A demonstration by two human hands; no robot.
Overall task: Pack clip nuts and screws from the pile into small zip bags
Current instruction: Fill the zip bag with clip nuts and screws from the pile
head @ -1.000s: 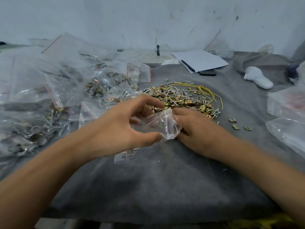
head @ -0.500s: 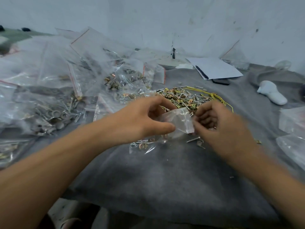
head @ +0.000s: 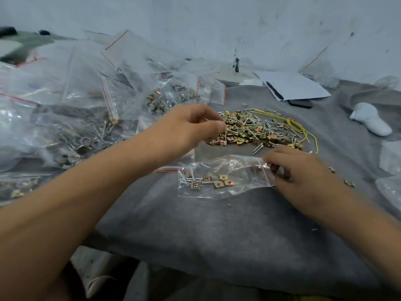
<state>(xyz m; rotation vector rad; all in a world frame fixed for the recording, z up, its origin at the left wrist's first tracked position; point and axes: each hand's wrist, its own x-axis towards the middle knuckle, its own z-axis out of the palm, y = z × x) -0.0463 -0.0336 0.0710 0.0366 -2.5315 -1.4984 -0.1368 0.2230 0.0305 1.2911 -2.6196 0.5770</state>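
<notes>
This looks like a makeshift packing bench in a small workshop or storeroom, not a home table. A grey felt cloth [head: 217, 231] covers the work surface and hangs over its near edge. A loose pile [head: 256, 129] of brass-coloured clip nuts and silver screws lies on it, with a yellow wire [head: 297, 124] at its far side. To the left, a heap of bags [head: 86, 109] with red zip strips holds sorted hardware such as washers and screws. Behind stands a scuffed, marked white wall [head: 260, 29]. Papers [head: 293, 85] with a pen lie near it.
</notes>
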